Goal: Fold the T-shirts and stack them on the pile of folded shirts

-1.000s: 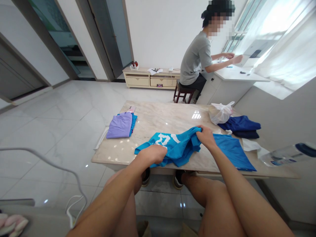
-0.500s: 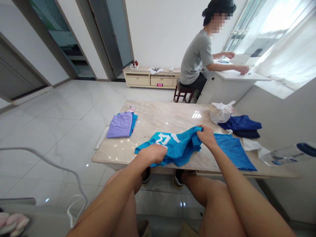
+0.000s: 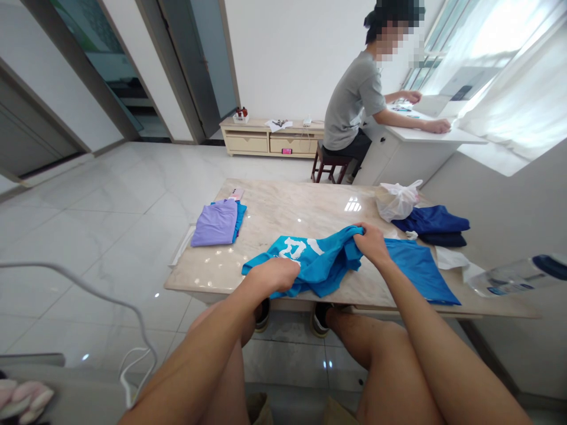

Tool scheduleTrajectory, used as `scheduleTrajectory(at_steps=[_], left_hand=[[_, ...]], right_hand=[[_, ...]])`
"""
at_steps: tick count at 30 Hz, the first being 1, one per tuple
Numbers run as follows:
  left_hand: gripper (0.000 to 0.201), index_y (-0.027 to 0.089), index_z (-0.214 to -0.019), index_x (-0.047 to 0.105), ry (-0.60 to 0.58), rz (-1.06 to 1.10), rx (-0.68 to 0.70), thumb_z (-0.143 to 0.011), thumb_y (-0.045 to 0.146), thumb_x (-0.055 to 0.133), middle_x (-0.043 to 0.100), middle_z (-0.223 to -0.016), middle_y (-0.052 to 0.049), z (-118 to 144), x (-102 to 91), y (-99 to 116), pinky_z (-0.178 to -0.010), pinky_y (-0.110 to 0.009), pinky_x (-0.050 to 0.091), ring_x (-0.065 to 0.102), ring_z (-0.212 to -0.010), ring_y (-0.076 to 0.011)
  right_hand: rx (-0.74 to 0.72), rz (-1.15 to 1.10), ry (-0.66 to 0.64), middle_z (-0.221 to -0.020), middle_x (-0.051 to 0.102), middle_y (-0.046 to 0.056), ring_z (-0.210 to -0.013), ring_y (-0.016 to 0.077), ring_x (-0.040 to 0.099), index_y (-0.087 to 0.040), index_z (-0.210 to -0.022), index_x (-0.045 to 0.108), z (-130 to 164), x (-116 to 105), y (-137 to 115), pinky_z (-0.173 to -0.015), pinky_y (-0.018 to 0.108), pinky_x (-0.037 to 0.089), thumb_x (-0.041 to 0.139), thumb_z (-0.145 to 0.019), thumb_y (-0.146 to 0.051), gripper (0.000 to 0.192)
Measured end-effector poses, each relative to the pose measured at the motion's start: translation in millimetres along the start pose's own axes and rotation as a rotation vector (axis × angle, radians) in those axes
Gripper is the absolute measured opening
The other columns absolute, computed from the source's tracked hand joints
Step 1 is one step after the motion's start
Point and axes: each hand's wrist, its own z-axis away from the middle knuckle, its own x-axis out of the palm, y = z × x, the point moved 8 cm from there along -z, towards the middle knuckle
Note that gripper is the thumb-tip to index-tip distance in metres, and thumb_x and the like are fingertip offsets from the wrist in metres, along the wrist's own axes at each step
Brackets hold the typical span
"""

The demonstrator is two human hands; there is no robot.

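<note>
A bright blue T-shirt (image 3: 328, 265) with white lettering lies bunched near the front edge of the marble-topped table (image 3: 283, 206). My left hand (image 3: 277, 274) is closed on its near left part, knuckles up, the fingertips hidden. Farther right, my right hand (image 3: 371, 242) pinches a gathered corner and holds it slightly raised. Just beyond that hand lies a flat blue folded cloth (image 3: 420, 271). At the table's left end rests a folded purple garment (image 3: 215, 222) with blue fabric under it.
On the right are a white plastic bag (image 3: 396, 200), dark blue folded clothes (image 3: 436, 221) and a clear bottle (image 3: 509, 277). A phone (image 3: 237, 193) lies by the purple garment. Behind the table, a person in a grey shirt (image 3: 352, 100) sits on a stool at a white desk (image 3: 425, 127).
My hands and the blue T-shirt stay almost where they were. The seated person's near hand has shifted slightly over the desk.
</note>
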Motion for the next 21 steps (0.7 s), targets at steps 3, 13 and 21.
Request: scheduleTrajectory(at_steps=[3,13,21], left_hand=[[0.027,0.018,-0.121,0.079,0.005,0.014,-0.008,-0.099,0.019,0.065,0.082,-0.124,-0.017,-0.4,-0.1,-1.1,-0.086,-0.032,0.060,0.080,-0.110,-0.0304],[0.024,0.017,-0.119,0.079,-0.002,0.048,-0.021,-0.100,0.019,0.065,0.082,-0.122,-0.019,0.6,0.5,-1.6,-0.085,-0.035,0.060,0.079,-0.106,-0.0312],[0.025,0.018,-0.107,0.081,-0.190,0.143,0.143,-0.095,0.038,0.071,0.082,-0.112,-0.008,-18.3,-1.8,-25.3,-0.082,-0.028,0.056,0.071,-0.096,-0.0230]], right_hand=[[-0.005,0.000,0.002,-0.086,0.080,0.007,-0.080,0.0256,0.069,-0.016,-0.111,0.086,-0.5,0.2,0.7,-0.078,0.034,0.053,0.057,-0.078,-0.019,0.044],[-0.004,0.007,0.004,-0.085,0.080,0.007,-0.080,0.0254,0.069,-0.016,-0.109,0.086,0.6,-1.2,-0.6,-0.076,0.033,0.052,0.056,-0.078,-0.019,0.044],[0.011,0.075,-0.456,-0.077,0.078,0.005,-0.072,0.0224,0.069,-0.018,-0.086,0.084,19.0,41.6,-2.0,-0.068,0.029,0.053,0.065,-0.073,-0.020,0.023]])
